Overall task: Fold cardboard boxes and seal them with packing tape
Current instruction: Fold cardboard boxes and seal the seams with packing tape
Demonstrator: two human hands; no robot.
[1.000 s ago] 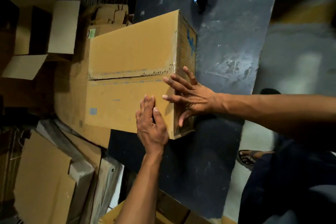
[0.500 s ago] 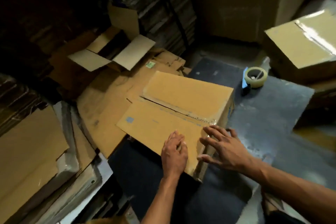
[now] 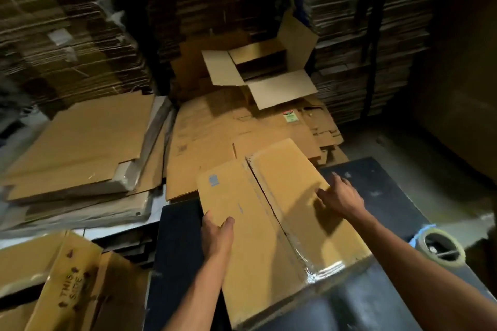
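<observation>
A closed cardboard box (image 3: pixel 271 223) lies on the dark table (image 3: pixel 177 263), clear tape (image 3: pixel 322 270) over the near end of its seam. The left hand (image 3: pixel 216 236) grips the box's left edge, thumb on top. The right hand (image 3: pixel 340 196) rests flat on the box's right flap, fingers extended. A tape dispenser (image 3: pixel 441 248) sits right of the box; an open box (image 3: pixel 258 72) stands beyond it.

a warehouse: flattened cardboard stacks (image 3: pixel 80 21) line walls.
</observation>
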